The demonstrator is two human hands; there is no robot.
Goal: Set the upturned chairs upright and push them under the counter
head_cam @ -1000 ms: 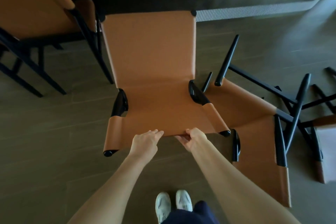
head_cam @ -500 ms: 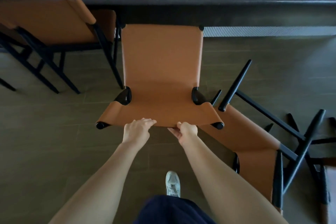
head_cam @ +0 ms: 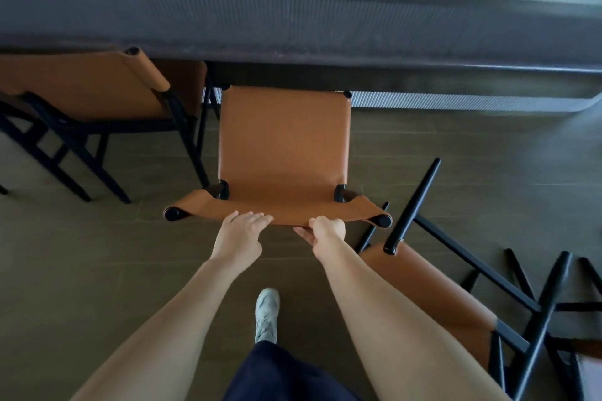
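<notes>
An upright chair (head_cam: 283,146) with a tan leather seat and black frame stands in front of me, its front edge just under the dark counter (head_cam: 293,39). My left hand (head_cam: 242,233) lies on the top edge of its backrest, fingers curled over. My right hand (head_cam: 324,233) pinches the same edge, thumb above and fingers beneath. To my right an upturned chair (head_cam: 433,290) lies on the floor with its black legs pointing up. Further right, more black legs of another fallen chair (head_cam: 586,290) show at the frame edge.
A second upright tan chair (head_cam: 97,91) stands at the left, its seat partly under the counter. The floor is dark wood planking. My shoe (head_cam: 267,312) and dark shorts show below my arms. A ribbed pale panel (head_cam: 456,101) runs under the counter at the right.
The chair in my hands has slid forward towards the counter; its front edge now reaches beneath it. I have stepped forward with it, both hands staying on the backrest.
</notes>
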